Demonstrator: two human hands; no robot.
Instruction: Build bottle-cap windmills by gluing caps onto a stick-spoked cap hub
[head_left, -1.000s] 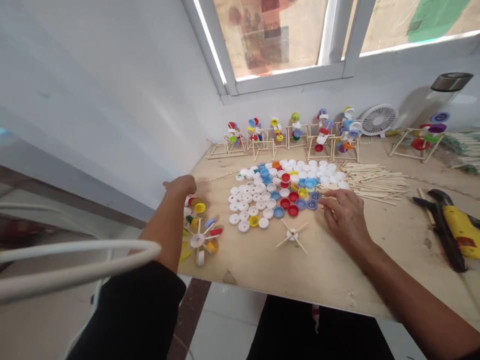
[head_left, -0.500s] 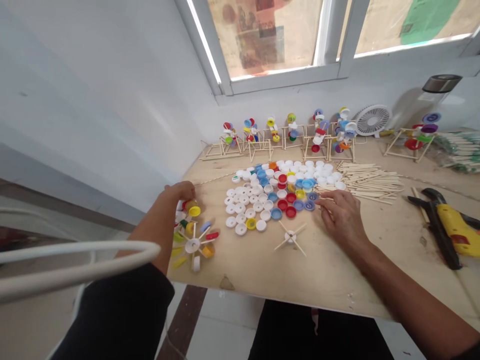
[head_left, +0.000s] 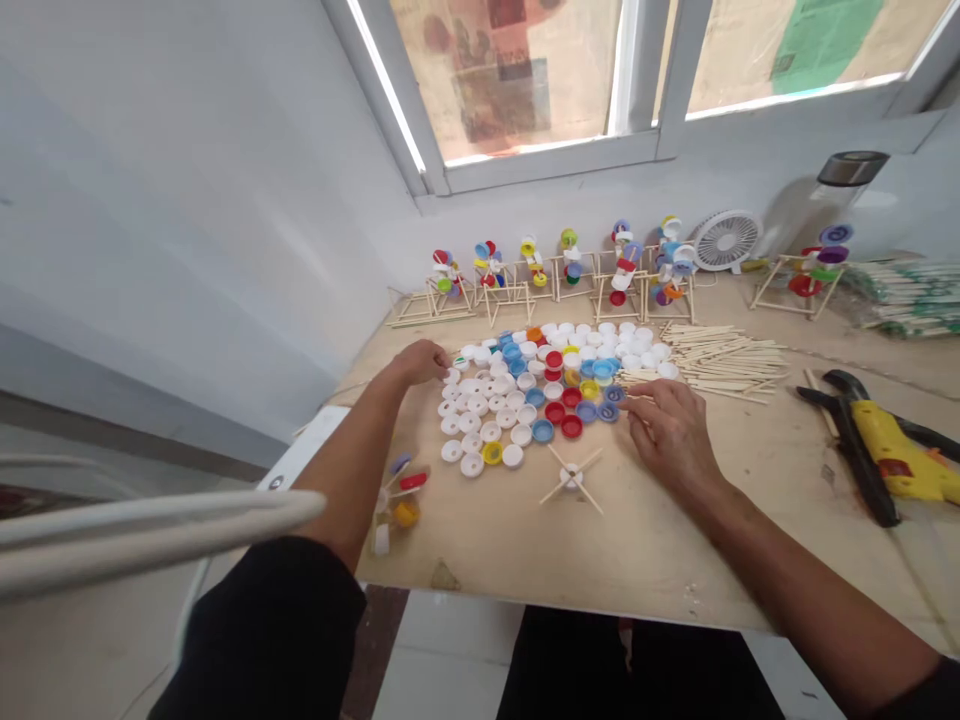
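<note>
My left hand reaches to the left edge of the spread of bottle caps, its fingertips together beside a white cap. Whether it pinches anything is hidden. My right hand rests on the table at the right of the caps, fingers loosely bent and apart, fingertips by a purple cap. Between the hands, nearer the table edge, lies a cross of sticks on a white cap. A wheel of sticks and coloured caps is partly hidden behind my left forearm.
Loose wooden sticks lie right of the caps. Several small stick stands with cap wheels line the wall near a white fan. A yellow and black glue gun lies at the right. A white curved tube crosses the left foreground.
My left hand has moved right, from the cap wheels at the table's left side to the edge of the white caps. My right hand stays by the purple caps. The view has shifted slightly.
</note>
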